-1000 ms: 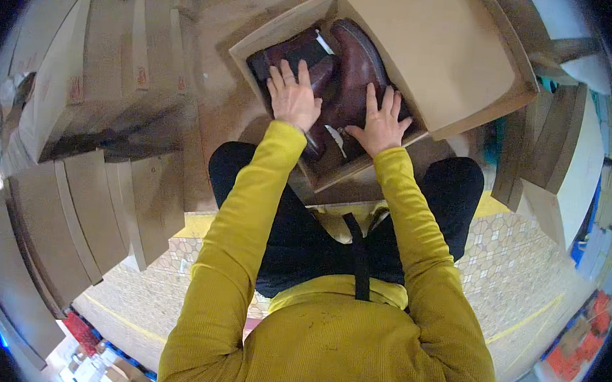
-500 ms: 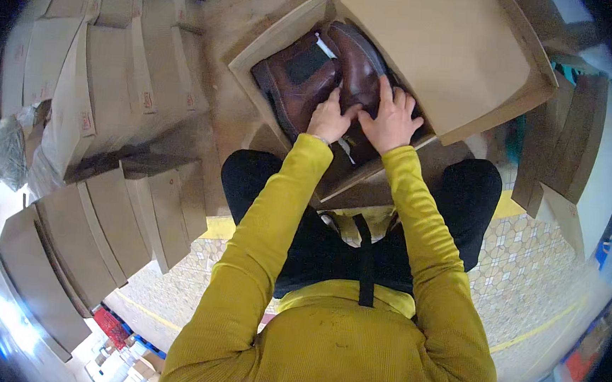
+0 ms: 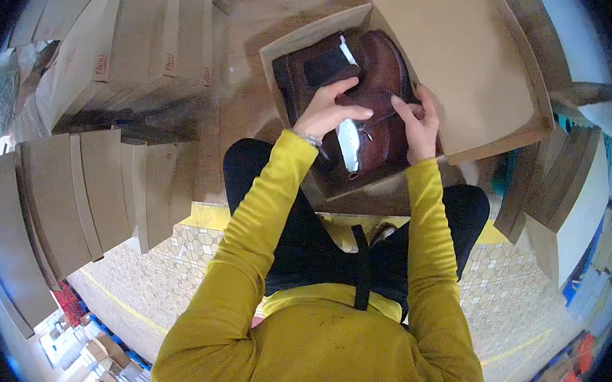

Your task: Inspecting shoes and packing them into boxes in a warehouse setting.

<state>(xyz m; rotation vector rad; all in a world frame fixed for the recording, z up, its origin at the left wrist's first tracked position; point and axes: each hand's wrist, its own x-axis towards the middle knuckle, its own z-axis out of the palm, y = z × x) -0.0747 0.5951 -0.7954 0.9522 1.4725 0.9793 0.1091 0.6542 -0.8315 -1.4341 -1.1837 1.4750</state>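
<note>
A pair of dark brown leather boots (image 3: pixel 386 62) lies in an open cardboard shoebox (image 3: pixel 280 51). A black patch (image 3: pixel 325 64) and white strips (image 3: pixel 349 146) show among the boots; what the strips are I cannot tell. My left hand (image 3: pixel 326 111) hovers over or rests on the left boot, thumb and forefinger spread apart. At the box's right side is my right hand (image 3: pixel 422 124), its thumb on the brown leather and its fingers apart by the box wall. Both hands look open. The box's lid (image 3: pixel 464 67) is folded back to the right.
Several cardboard boxes (image 3: pixel 57 195) stand in rows on the left, with more boxes (image 3: pixel 136 30) behind them. Other cardboard pieces (image 3: pixel 559 180) stand on the right. Under me is a patterned tile floor (image 3: pixel 506 269) with a yellow line.
My hands have moved apart, the right one to the box's right side. More of the white strip near the box's front now shows. The view has shifted, so box and boots appear further right.
</note>
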